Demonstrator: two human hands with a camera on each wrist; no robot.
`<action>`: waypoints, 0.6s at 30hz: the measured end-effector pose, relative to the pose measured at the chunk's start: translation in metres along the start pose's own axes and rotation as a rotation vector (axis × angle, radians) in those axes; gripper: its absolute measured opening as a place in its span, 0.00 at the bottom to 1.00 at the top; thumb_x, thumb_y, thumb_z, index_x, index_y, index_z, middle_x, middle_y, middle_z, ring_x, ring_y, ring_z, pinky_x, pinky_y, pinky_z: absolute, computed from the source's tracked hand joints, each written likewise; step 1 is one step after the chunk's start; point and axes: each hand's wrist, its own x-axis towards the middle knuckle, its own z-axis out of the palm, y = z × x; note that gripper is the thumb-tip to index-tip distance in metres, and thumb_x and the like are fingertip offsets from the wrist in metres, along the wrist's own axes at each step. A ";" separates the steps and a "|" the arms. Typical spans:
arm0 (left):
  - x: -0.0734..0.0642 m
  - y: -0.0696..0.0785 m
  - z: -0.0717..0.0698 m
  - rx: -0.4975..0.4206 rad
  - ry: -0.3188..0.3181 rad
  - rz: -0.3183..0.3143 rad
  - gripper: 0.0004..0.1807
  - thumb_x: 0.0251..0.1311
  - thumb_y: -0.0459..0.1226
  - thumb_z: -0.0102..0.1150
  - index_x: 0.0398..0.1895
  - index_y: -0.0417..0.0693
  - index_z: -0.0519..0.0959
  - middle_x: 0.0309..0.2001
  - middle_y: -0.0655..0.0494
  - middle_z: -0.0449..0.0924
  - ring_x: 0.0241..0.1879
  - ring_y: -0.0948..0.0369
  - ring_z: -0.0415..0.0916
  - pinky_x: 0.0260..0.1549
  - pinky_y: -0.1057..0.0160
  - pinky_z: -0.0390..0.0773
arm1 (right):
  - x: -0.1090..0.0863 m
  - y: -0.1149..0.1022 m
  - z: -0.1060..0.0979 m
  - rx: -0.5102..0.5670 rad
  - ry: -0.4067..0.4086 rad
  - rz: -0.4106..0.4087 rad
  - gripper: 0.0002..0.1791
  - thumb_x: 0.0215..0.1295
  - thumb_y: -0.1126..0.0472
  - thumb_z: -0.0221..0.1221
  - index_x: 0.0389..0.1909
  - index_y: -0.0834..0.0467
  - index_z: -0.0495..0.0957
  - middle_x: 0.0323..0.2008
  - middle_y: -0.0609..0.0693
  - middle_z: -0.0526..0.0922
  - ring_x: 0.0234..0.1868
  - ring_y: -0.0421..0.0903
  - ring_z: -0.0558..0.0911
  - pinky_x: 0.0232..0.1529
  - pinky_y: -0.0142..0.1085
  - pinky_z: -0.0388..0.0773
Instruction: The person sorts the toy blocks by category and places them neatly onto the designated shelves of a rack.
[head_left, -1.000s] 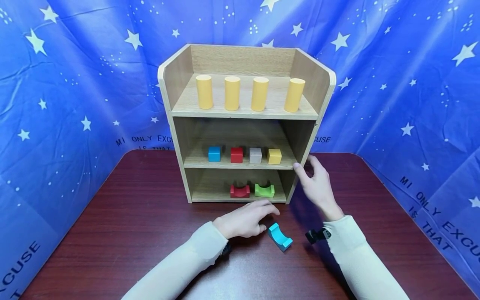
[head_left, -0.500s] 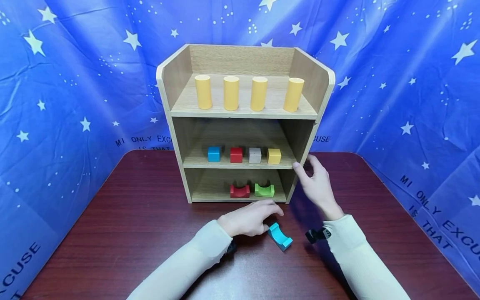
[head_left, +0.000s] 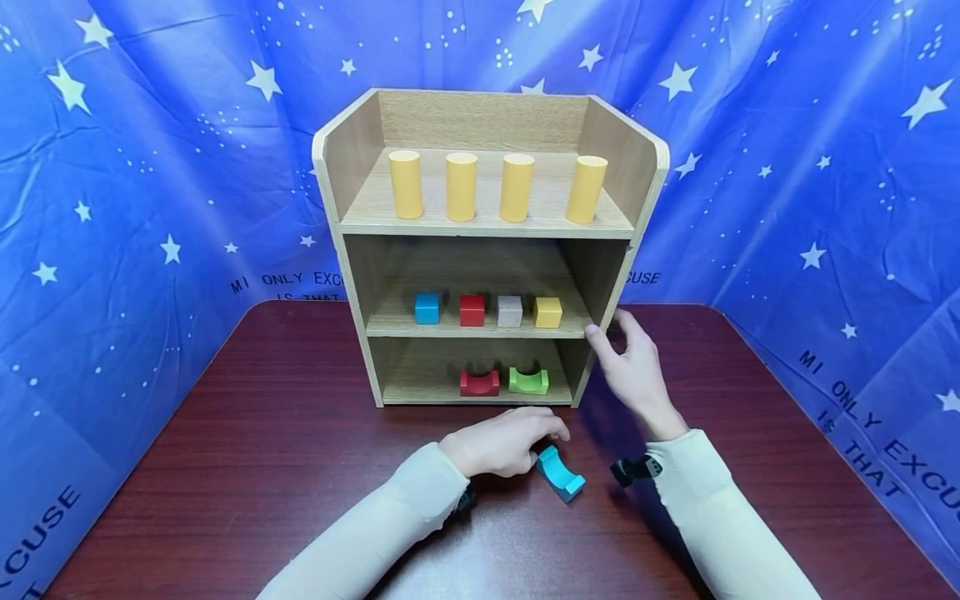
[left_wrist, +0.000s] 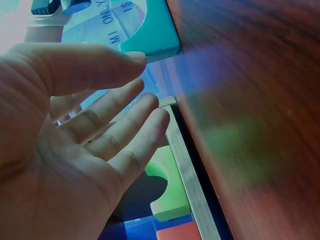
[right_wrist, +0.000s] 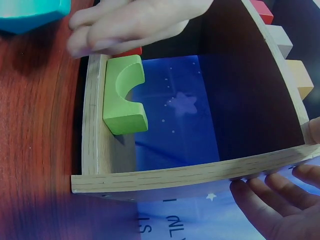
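A turquoise arch-shaped block with a curved notch lies on the table in front of the shelf. My left hand is beside it, thumb tip close to the block's left end and fingers spread apart, loosely bent. In the left wrist view nothing lies between thumb and fingers, and the turquoise block shows just past the thumb tip. My right hand grips the right side panel of the small wooden shelf. Its thumb is at the front edge, and its fingers lie along the outer face.
On the bottom level sit a red arch block and a green arch block. Blue, red, grey and yellow cubes line the middle level. Several yellow cylinders stand on top. A starry blue curtain surrounds the table.
My left hand has shifted slightly right and toward me, coming closer to the turquoise block. My right hand keeps its grip on the shelf, and the blocks have not moved.
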 end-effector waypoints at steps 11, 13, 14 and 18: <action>0.000 0.003 0.001 0.003 -0.024 0.002 0.28 0.45 0.22 0.57 0.51 0.52 0.78 0.47 0.64 0.76 0.49 0.69 0.70 0.54 0.73 0.66 | 0.000 0.000 0.000 -0.010 0.001 -0.013 0.23 0.67 0.49 0.56 0.55 0.59 0.73 0.45 0.55 0.81 0.45 0.48 0.80 0.42 0.35 0.76; 0.000 0.003 0.001 -0.007 -0.032 0.005 0.28 0.44 0.21 0.56 0.51 0.52 0.78 0.47 0.64 0.76 0.48 0.69 0.71 0.53 0.73 0.66 | 0.000 0.000 0.000 -0.006 0.002 -0.012 0.23 0.67 0.49 0.57 0.55 0.59 0.73 0.44 0.55 0.81 0.45 0.48 0.80 0.42 0.35 0.76; 0.000 0.003 0.001 -0.012 -0.035 0.005 0.28 0.45 0.21 0.56 0.51 0.52 0.78 0.47 0.65 0.77 0.48 0.69 0.71 0.53 0.73 0.66 | 0.000 0.000 0.000 -0.003 0.002 -0.012 0.23 0.67 0.49 0.57 0.55 0.59 0.73 0.44 0.55 0.81 0.45 0.48 0.80 0.41 0.34 0.76; 0.001 0.002 0.003 -0.021 -0.045 0.010 0.26 0.47 0.22 0.57 0.49 0.53 0.79 0.45 0.65 0.78 0.46 0.70 0.73 0.51 0.74 0.68 | 0.000 0.000 0.000 -0.002 0.000 -0.007 0.23 0.67 0.48 0.57 0.56 0.59 0.73 0.45 0.56 0.81 0.45 0.49 0.80 0.40 0.28 0.74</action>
